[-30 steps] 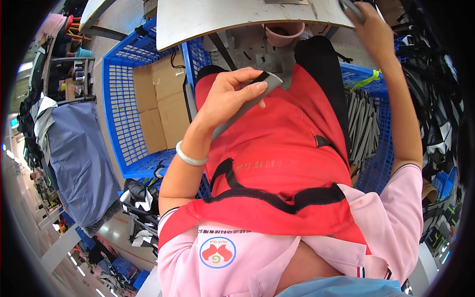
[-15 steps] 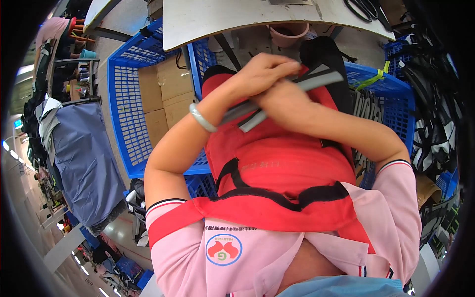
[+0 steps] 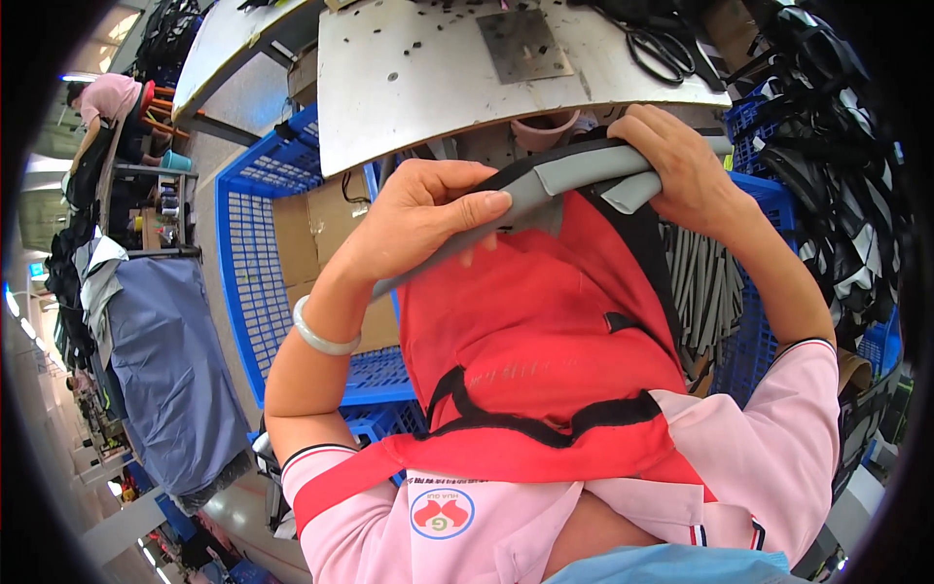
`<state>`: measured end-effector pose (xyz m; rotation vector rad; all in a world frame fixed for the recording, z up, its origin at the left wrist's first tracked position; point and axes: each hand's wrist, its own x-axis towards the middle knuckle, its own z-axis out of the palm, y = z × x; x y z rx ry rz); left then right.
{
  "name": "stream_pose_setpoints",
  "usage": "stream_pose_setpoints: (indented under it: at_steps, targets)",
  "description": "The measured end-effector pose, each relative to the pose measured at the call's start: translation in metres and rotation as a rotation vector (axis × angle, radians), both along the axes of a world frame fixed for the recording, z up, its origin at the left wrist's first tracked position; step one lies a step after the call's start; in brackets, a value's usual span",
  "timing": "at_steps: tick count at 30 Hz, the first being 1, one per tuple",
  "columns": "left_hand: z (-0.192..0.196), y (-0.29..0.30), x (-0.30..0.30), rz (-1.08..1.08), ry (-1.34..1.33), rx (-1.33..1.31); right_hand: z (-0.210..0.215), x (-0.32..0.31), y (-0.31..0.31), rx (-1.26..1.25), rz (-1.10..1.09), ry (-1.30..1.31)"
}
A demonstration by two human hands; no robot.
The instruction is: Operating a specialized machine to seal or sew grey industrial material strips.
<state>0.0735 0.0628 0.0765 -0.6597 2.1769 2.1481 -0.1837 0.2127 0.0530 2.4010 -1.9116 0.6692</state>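
Note:
A red fabric piece with black binding (image 3: pixel 530 350) hangs in front of me, over my lap. Along its top edge runs a long grey strip (image 3: pixel 545 190) with a black edge. My left hand (image 3: pixel 428 219) pinches the strip and the fabric's top edge at the left, thumb lying along the strip. Over at the right, my right hand (image 3: pixel 676 170) is closed around the strip's rolled end and the fabric's upper corner. A pale bangle (image 3: pixel 321 336) sits on my left wrist.
A grey worktable (image 3: pixel 438 73) with a metal plate (image 3: pixel 525 44) and black scissors (image 3: pixel 662 49) lies just beyond my hands. Blue plastic crates (image 3: pixel 263 263) hold cardboard boxes on the left. Grey strips (image 3: pixel 705 282) fill a crate on the right. Dark fabric piles (image 3: pixel 827 146) sit farther right. Another person (image 3: pixel 102 102) works far left.
My right hand came down from the table and joined the left on the grey strip. Both hands then moved apart along it, holding the red fabric's top edge higher and closer to the table.

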Motion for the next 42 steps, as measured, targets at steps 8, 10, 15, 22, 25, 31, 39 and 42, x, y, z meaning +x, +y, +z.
stream_pose_setpoints:
  at_steps: [8,10,15,22,25,31,39,42]
  targets:
    - [0.006,-0.035,-0.064,0.215,0.116,-0.399,0.002,-0.056,-0.021,-0.346,-0.218,0.355]
    - [0.007,-0.047,-0.080,0.230,0.161,-0.389,0.000,-0.069,-0.034,-0.411,-0.217,0.396]
    - [0.002,-0.076,-0.104,0.284,0.087,-0.423,-0.006,-0.090,-0.059,-0.416,-0.257,0.444]
    - [-0.007,-0.092,-0.116,0.293,0.075,-0.410,-0.017,-0.103,-0.078,-0.415,-0.257,0.439]
    - [-0.009,-0.097,-0.118,0.309,0.088,-0.372,-0.018,-0.106,-0.082,-0.401,-0.247,0.426]
    - [-0.009,-0.103,-0.121,0.323,0.095,-0.363,-0.018,-0.108,-0.088,-0.353,-0.250,0.366]
    - [-0.008,-0.103,-0.122,0.354,0.111,-0.367,-0.015,-0.109,-0.091,-0.394,-0.266,0.417]
    - [-0.013,-0.116,-0.130,0.352,0.142,-0.339,-0.021,-0.120,-0.104,-0.391,-0.233,0.359]
